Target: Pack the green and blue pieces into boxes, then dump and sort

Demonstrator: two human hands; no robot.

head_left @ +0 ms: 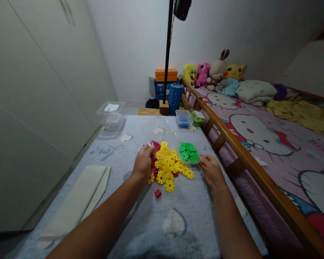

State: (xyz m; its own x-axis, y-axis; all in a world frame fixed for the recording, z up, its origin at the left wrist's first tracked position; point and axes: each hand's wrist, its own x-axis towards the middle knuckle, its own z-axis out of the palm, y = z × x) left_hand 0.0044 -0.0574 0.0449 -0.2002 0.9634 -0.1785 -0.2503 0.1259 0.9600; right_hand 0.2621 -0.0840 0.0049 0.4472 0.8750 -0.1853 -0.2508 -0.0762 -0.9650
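Note:
A heap of yellow snowflake-shaped plastic discs lies in the middle of the cloth-covered surface, with red pieces under and behind it. My left hand is closed at the heap's left side, pinching what looks like the edge of clear plastic. On the right, green snowflake discs sit in clear plastic, whose bag or box form I cannot make out. My right hand pinches the near right edge of that plastic. One small red block lies apart, nearer to me.
A lidded clear box stands at the far left. Far right are a clear tub of blue pieces and a container of light green pieces. Folded cream cloth lies on the left. A wooden bed rail runs along the right.

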